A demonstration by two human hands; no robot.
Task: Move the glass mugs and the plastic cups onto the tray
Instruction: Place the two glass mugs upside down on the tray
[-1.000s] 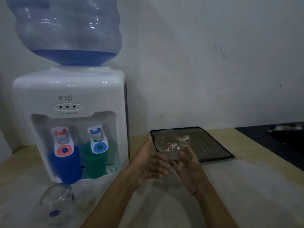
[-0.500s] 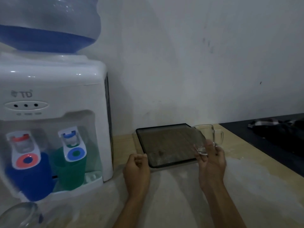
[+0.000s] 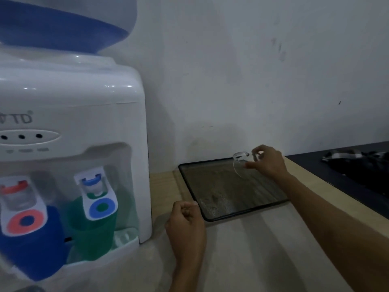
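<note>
A black mesh tray [image 3: 242,216] lies on the wooden table by the wall. Over its far edge my right hand [image 3: 268,163] pinches a clear glass mug [image 3: 240,160] with the fingertips; the mug looks turned bottom up, and I cannot tell whether it touches the mesh. My left hand [image 3: 185,220] is a closed fist resting on the table at the tray's front left corner, holding nothing. A blue plastic cup [image 3: 35,249] and a green plastic cup [image 3: 92,232] stand under the taps of the dispenser.
A white water dispenser [image 3: 84,114] with a blue bottle fills the left side. A dark counter [image 3: 347,175] with a black object on it adjoins the table on the right. The wall stands right behind the tray.
My right hand carried the mug from the tray's front right to over its far edge, and the mug now looks inverted. The left fist stayed by the tray's front corner. The view shifted right.
</note>
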